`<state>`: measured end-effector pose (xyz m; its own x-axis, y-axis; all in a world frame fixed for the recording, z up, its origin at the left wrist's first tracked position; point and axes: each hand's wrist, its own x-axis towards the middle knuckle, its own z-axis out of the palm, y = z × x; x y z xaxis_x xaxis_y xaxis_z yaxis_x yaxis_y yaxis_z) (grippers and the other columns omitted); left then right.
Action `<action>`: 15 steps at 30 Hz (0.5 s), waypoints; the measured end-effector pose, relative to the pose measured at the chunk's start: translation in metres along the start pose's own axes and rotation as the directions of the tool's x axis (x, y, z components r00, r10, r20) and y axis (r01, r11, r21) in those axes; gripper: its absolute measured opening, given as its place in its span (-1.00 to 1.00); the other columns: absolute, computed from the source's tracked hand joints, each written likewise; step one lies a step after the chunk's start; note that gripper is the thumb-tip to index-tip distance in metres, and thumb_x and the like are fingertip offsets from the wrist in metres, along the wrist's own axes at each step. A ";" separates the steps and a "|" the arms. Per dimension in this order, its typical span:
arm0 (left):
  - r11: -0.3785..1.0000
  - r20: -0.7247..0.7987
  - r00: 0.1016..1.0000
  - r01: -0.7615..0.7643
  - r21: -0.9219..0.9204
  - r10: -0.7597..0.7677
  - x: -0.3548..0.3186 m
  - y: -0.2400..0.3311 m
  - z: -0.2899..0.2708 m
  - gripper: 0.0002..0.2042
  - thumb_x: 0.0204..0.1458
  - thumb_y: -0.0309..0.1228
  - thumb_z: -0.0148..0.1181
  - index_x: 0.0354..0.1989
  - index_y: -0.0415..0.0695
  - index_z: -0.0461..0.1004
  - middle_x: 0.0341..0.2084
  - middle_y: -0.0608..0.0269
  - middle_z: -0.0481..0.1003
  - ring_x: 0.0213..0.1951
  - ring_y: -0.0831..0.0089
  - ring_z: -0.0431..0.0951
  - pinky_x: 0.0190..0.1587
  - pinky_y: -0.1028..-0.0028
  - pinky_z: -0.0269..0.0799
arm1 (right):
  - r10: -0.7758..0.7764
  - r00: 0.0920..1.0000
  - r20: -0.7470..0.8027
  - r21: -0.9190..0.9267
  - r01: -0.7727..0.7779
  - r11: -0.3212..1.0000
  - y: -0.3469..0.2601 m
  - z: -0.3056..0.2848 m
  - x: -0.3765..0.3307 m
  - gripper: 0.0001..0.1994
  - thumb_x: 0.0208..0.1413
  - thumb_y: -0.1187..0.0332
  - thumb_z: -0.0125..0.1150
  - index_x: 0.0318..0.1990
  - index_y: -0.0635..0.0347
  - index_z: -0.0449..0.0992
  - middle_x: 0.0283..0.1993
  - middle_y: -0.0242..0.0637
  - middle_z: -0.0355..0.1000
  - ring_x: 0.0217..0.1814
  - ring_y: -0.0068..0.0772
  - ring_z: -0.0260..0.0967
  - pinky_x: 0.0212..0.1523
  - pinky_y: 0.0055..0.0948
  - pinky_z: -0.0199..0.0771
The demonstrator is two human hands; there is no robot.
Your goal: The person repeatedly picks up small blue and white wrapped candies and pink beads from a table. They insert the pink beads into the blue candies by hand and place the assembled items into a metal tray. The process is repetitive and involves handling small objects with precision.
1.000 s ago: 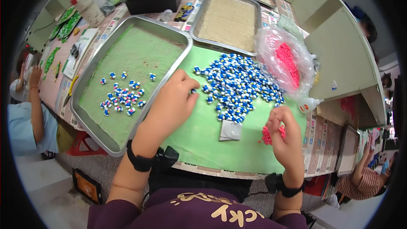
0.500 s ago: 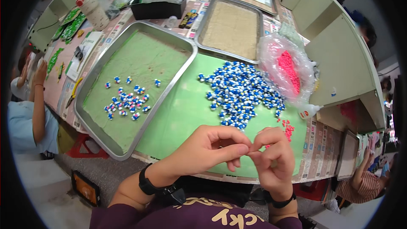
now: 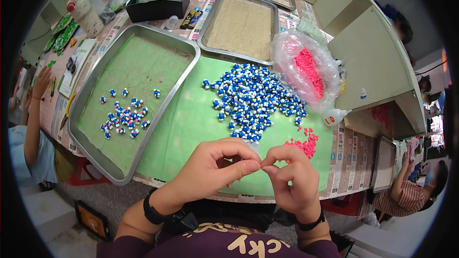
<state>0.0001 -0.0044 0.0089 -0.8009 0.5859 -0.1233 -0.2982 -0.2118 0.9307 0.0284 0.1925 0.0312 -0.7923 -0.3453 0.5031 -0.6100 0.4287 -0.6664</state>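
Note:
My left hand [image 3: 213, 166] and my right hand [image 3: 297, 180] meet at their fingertips above the near edge of a green mat [image 3: 174, 141]. Thumb and forefinger are pinched together on each. Whatever sits between them is too small or too hidden to make out. Just beyond lies a big heap of small blue-and-white pieces [image 3: 253, 98] with yellow spots. Loose tiny pink pieces [image 3: 308, 144] are scattered by my right fingers. On the left, a metal tray [image 3: 143, 62] lined in green holds a cluster of blue-and-white pieces with pink bits [image 3: 125, 116].
A plastic bag with pink pieces [image 3: 308, 74] and a white squeeze bottle [image 3: 334, 116] stand right of the heap. Behind are a beige-lined tray [image 3: 241, 28] and a black box [image 3: 158, 9]. Yellow-handled pliers [image 3: 68, 111] lie left. A pale partition [image 3: 377, 57] borders the right; co-workers sit at both sides.
The view has swung slightly, so the table's contents sit farther left in the picture. More of the loose pink pieces show beside my right hand. Both hands keep their pinch.

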 end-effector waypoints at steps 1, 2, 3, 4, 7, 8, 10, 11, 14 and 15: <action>1.000 -0.039 0.999 -0.024 0.008 0.024 0.000 0.000 -0.001 -0.89 0.14 -0.58 0.17 -0.20 -0.32 0.55 -0.31 0.22 0.48 -0.40 0.59 0.48 -0.46 0.63 0.45 | 0.002 1.000 -0.008 -0.007 -0.002 1.000 0.002 0.000 0.001 -0.72 -0.20 0.75 0.26 -0.44 0.22 0.28 -0.25 -0.16 0.45 -0.30 -0.20 0.43 -0.31 -0.35 0.44; 0.999 -0.079 0.996 -0.048 0.018 0.049 0.000 0.000 -0.003 -0.88 0.13 -0.59 0.16 -0.18 -0.32 0.56 -0.29 0.21 0.49 -0.40 0.57 0.48 -0.44 0.62 0.47 | 0.004 1.000 -0.016 -0.014 -0.005 1.000 0.004 0.000 0.003 -0.72 -0.20 0.74 0.25 -0.45 0.21 0.28 -0.26 -0.18 0.44 -0.31 -0.20 0.42 -0.30 -0.34 0.43; 0.997 -0.112 0.991 -0.071 0.028 0.074 0.000 0.000 -0.003 -0.86 0.13 -0.61 0.16 -0.17 -0.31 0.56 -0.28 0.19 0.49 -0.39 0.56 0.49 -0.42 0.61 0.49 | 0.003 1.000 0.018 -0.071 -0.002 0.997 0.008 -0.003 0.005 -0.73 -0.21 0.72 0.24 -0.46 0.20 0.28 -0.27 -0.20 0.44 -0.31 -0.20 0.41 -0.28 -0.33 0.41; 0.991 -0.138 0.981 -0.133 0.031 0.136 0.000 -0.001 -0.008 -0.80 0.11 -0.64 0.14 -0.09 -0.31 0.55 -0.19 0.13 0.50 -0.32 0.49 0.54 -0.31 0.55 0.54 | 0.004 0.999 0.052 -0.127 0.003 0.992 0.015 -0.007 0.007 -0.74 -0.22 0.71 0.22 -0.46 0.19 0.28 -0.28 -0.22 0.43 -0.32 -0.20 0.40 -0.27 -0.33 0.38; 0.984 -0.231 0.957 -0.178 0.003 0.174 -0.005 -0.002 -0.021 -0.75 0.11 -0.64 0.15 -0.02 -0.31 0.52 -0.10 0.14 0.50 -0.14 0.45 0.57 -0.16 0.53 0.54 | -0.010 0.988 0.157 -0.255 0.050 0.966 0.034 -0.005 0.004 -0.81 -0.22 0.61 0.15 -0.48 0.14 0.28 -0.30 -0.32 0.41 -0.30 -0.25 0.37 -0.17 -0.32 0.29; 0.990 -0.230 0.963 -0.138 0.020 0.139 -0.008 -0.002 -0.027 -0.72 0.11 -0.65 0.15 0.02 -0.32 0.48 -0.08 0.14 0.50 -0.10 0.42 0.57 -0.12 0.50 0.54 | -0.008 0.978 0.207 -0.284 0.068 0.957 0.036 -0.005 0.003 -0.82 -0.21 0.60 0.14 -0.48 0.12 0.28 -0.30 -0.34 0.41 -0.29 -0.27 0.37 -0.15 -0.31 0.28; 0.993 -0.282 0.953 -0.117 0.000 0.112 -0.011 -0.003 -0.032 -0.71 0.11 -0.65 0.15 0.03 -0.32 0.46 -0.10 0.15 0.51 -0.11 0.42 0.57 -0.12 0.50 0.54 | -0.002 0.962 0.274 -0.322 0.094 0.942 0.039 -0.004 0.002 -0.83 -0.18 0.58 0.13 -0.47 0.10 0.28 -0.29 -0.36 0.40 -0.27 -0.31 0.37 -0.09 -0.30 0.26; 0.994 -0.306 0.947 -0.107 -0.011 0.098 -0.011 -0.004 -0.032 -0.71 0.11 -0.65 0.15 0.03 -0.33 0.46 -0.11 0.15 0.51 -0.11 0.42 0.57 -0.12 0.50 0.54 | 0.004 0.958 0.286 -0.337 0.097 0.936 0.040 -0.003 0.002 -0.83 -0.17 0.57 0.13 -0.47 0.10 0.29 -0.29 -0.37 0.40 -0.27 -0.32 0.36 -0.06 -0.29 0.25; 0.990 -0.316 0.940 -0.140 -0.023 0.126 -0.012 -0.007 -0.033 -0.69 0.08 -0.67 0.18 0.03 -0.35 0.44 -0.11 0.13 0.52 -0.13 0.44 0.57 -0.07 0.48 0.53 | 0.008 0.953 0.302 -0.364 0.107 0.925 0.042 0.001 0.002 -0.84 -0.16 0.56 0.13 -0.46 0.08 0.29 -0.30 -0.39 0.39 -0.27 -0.34 0.35 -0.01 -0.27 0.23; 0.989 -0.314 0.940 -0.146 -0.019 0.133 -0.012 -0.008 -0.034 -0.69 0.07 -0.67 0.19 0.03 -0.36 0.45 -0.11 0.12 0.52 -0.13 0.44 0.57 -0.05 0.47 0.53 | 0.011 0.953 0.304 -0.374 0.108 0.921 0.042 0.001 0.002 -0.83 -0.16 0.57 0.13 -0.46 0.08 0.29 -0.30 -0.39 0.39 -0.27 -0.35 0.35 0.00 -0.27 0.23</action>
<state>-0.0056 -0.0362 -0.0087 -0.9555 0.2774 -0.1005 -0.1880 -0.3099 0.9320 0.0009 0.2085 0.0034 -0.7572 -0.5776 0.3049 -0.6532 0.6695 -0.3538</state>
